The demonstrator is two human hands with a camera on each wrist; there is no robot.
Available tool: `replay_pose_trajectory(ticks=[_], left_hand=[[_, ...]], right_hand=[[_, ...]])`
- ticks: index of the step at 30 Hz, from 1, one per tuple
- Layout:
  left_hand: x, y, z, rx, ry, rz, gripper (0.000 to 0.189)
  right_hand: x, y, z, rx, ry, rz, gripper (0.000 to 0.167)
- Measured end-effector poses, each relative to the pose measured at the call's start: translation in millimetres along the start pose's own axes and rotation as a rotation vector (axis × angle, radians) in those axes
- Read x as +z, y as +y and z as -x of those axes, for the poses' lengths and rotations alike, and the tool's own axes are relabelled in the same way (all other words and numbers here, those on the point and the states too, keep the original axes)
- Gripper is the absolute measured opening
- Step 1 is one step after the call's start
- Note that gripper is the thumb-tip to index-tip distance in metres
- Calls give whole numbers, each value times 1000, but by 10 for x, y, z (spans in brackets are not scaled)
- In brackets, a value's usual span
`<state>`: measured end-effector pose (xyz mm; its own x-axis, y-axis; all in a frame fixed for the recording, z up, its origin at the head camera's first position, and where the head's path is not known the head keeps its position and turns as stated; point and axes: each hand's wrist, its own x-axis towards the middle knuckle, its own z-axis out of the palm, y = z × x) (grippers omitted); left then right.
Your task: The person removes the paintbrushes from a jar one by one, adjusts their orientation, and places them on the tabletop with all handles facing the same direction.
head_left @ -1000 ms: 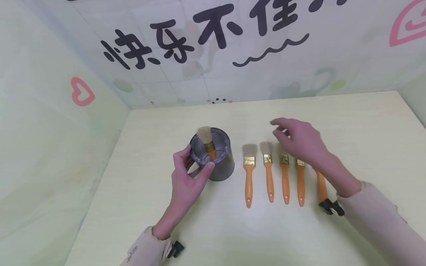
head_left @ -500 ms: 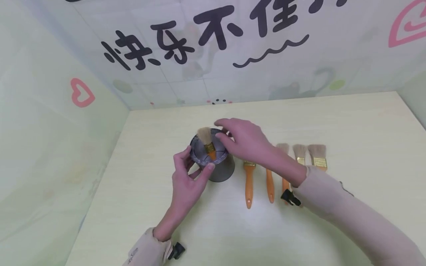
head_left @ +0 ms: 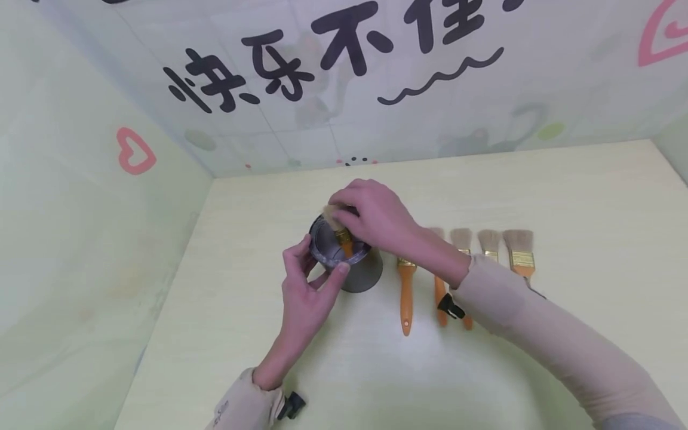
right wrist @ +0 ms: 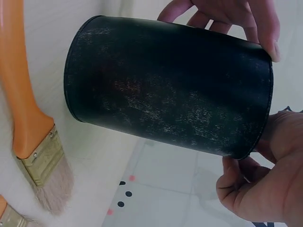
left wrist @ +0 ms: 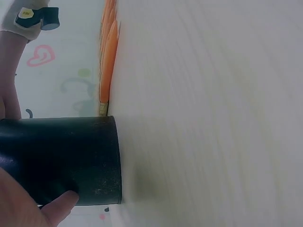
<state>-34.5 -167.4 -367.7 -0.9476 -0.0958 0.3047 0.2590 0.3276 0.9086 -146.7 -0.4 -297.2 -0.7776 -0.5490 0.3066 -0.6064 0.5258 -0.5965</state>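
A dark grey metal can (head_left: pixel 365 275) stands on the table, its mouth facing up. My left hand (head_left: pixel 307 295) grips its near left side, with the thumb at the rim and the fingers round the wall. Inside the can leans a paintbrush (head_left: pixel 344 236), bristles up, its orange handle going down into the can. At the can's mouth my right hand (head_left: pixel 373 212) pinches the bristle end between thumb and fingers. In the right wrist view, the right hand (right wrist: pixel 265 189) has curled fingers right at the can's rim, and the can hides the brush.
Right of the can, several orange-handled paintbrushes lie in a row, bristles away from me; the nearest brush (head_left: pixel 406 298) and the widest brush (head_left: pixel 519 251) mark its ends. My right forearm crosses over the row. A printed wall sheet (head_left: pixel 301 143) rises behind the table (head_left: pixel 258 209).
My right hand has come left from above the row of brushes to the can and taken hold of the brush inside it. My left hand has stayed on the can.
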Motion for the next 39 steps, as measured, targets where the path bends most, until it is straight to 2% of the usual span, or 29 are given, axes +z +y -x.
replay_pose_trajectory(ticks=[10, 14, 19, 23, 31, 39], left_hand=[[-4, 3, -6, 9, -10, 14, 72], [-2, 17, -10, 2, -11, 16, 72], [-4, 22, -5, -10, -8, 10, 71], [-11, 24, -9, -15, -10, 9, 72], [-27, 33, -10, -15, 5, 6, 72], [-17, 23, -13, -18, 3, 25, 69]], right_hand=[[2, 21, 98, -121, 92, -2, 14], [-3, 13, 116, -107, 124, 6, 12], [-69, -30, 126, -67, 203, -45, 12], [-142, -67, 108, -89, 275, -57, 11], [-248, -128, 84, -115, 354, -78, 10], [-485, -153, 149, -135, 445, -127, 11]])
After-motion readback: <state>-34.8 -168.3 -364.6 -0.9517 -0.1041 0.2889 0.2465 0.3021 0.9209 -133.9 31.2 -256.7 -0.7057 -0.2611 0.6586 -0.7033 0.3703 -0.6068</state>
